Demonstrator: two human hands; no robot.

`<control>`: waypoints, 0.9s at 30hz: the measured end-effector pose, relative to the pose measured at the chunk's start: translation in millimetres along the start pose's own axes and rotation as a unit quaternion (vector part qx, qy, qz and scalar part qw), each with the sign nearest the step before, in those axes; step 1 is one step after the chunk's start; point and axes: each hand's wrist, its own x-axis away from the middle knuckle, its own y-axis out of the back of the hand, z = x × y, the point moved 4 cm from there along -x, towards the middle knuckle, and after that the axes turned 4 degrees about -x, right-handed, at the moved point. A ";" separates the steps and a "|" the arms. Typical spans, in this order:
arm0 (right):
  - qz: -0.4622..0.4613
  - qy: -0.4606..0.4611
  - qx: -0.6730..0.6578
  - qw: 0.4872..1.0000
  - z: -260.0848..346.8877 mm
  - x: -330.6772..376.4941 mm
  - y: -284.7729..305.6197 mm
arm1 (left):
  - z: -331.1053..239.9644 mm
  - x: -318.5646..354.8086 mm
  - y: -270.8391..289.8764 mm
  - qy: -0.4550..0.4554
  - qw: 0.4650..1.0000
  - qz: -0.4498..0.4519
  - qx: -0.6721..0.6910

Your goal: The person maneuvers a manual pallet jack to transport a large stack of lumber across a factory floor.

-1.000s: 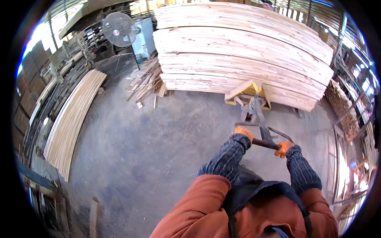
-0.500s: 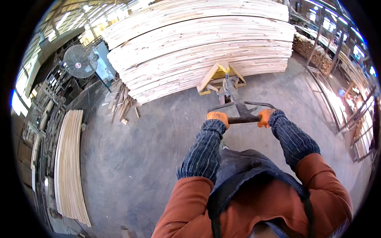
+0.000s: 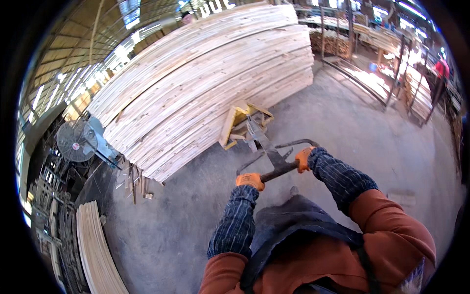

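Observation:
My left hand [image 3: 250, 181], in an orange glove, is wrapped round the left end of the dark handlebar [image 3: 279, 171]. Round its right end my right hand [image 3: 304, 159] is closed, gloved the same way. The bar tops the steering handle of a yellow pallet jack [image 3: 240, 122], with bent metal loops running forward on either side of its shaft. Beyond the jack rises a large stack of pale wooden boards [image 3: 205, 73]; the jack's yellow frame stands against its near side. Its forks are hidden from view.
A round fan [image 3: 77, 140] stands left of the stack, with wood offcuts [image 3: 138, 183] on the floor nearby. A pile of long boards [image 3: 98, 250] lies at the lower left. Metal racks [image 3: 362, 81] line the right, where a person in red [image 3: 441, 69] stands. Another head shows behind the stack.
The view has turned; stack, jack and fan now sit further left, and the stack looks slanted. The handlebar is tilted, right end farther away. Both hands keep their grip.

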 end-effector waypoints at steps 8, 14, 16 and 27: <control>-0.024 0.000 -0.017 1.000 12.7 64.9 -28.3 | -17.8 64.0 -18.6 -0.019 0.999 -0.027 0.014; 0.020 0.012 -0.015 1.000 -4.5 69.6 -28.2 | -44.5 71.7 -5.8 0.007 1.000 0.013 0.004; -0.009 0.024 -0.031 0.999 -4.2 79.1 -35.9 | -41.1 76.2 -19.3 0.021 1.000 0.019 -0.004; 0.008 0.015 -0.044 0.999 -0.7 95.8 -18.9 | -11.6 41.9 -50.3 0.021 0.999 0.008 0.030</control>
